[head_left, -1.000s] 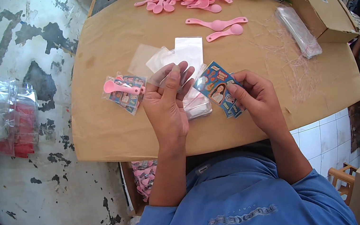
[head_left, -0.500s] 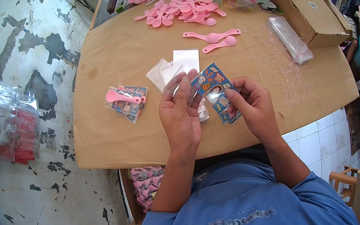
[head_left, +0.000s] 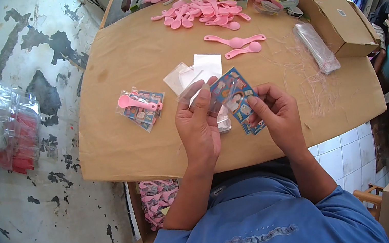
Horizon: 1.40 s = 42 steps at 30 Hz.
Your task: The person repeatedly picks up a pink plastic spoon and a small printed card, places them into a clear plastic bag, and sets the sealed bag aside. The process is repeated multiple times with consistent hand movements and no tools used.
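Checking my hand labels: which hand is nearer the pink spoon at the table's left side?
Left. The left hand is right of the pink spoon; the right hand, holding blue cards, is farther right.

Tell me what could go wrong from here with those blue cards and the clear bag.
The left hand holds the thin clear bag right against the blue cards, so its edge might snag or bend a corner.

The right hand pinches more than one card, their lower ends uneven, so one could slip out.

The flat bags lie loose just beyond the left hand; a brush of the fingers might scatter them.
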Tool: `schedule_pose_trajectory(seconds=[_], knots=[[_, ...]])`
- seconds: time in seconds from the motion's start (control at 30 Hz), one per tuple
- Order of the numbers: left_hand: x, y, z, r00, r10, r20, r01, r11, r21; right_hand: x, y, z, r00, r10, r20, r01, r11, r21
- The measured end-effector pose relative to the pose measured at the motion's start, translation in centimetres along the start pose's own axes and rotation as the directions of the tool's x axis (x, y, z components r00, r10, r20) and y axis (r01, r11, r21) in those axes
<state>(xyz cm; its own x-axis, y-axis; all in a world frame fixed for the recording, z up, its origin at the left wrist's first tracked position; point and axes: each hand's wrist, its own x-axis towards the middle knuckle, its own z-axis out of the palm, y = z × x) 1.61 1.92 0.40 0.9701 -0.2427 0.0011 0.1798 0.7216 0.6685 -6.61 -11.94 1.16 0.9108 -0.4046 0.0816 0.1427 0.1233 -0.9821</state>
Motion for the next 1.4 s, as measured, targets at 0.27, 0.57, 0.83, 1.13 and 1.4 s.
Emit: schedule_pose_trajectory(seconds=[0.27, 0.57, 0.83, 1.13, 1.4], knots=[[0.2, 0.0, -0.6, 0.999, 0.008, 0.035, -0.01, 0.998, 0.055, 1.4, -0.1, -1.0, 0.977, 0.117, 0.181, -0.1, 0.99, -0.099], [-0.1, -0.8, 0.2, 1.0, -0.012, 0.019, 0.01, 0.996, 0.085, 2.0, 1.2, -0.1, 0.981, 0.145, 0.13, -0.159, 0.982, 0.105], [-0.5, -0.9, -0.3, 0.989, -0.108, 0.097, 0.079, 0.962, 0.262, 2.0, 1.2, 1.8, 0.988, 0.078, 0.133, -0.103, 0.974, 0.2], [0.4, 0.5, 1.0, 0.981, -0.017, 0.194, 0.045, 0.989, -0.138, 0.7, 2.6, 1.2, 0.985, 0.129, 0.117, -0.141, 0.985, 0.102], [-0.2, -0.2, 1.1, 0.963, -0.07, 0.259, 0.13, 0.966, -0.225, 0.4, 2.5, 1.9, 0.995, 0.058, 0.081, -0.067, 0.991, 0.119]])
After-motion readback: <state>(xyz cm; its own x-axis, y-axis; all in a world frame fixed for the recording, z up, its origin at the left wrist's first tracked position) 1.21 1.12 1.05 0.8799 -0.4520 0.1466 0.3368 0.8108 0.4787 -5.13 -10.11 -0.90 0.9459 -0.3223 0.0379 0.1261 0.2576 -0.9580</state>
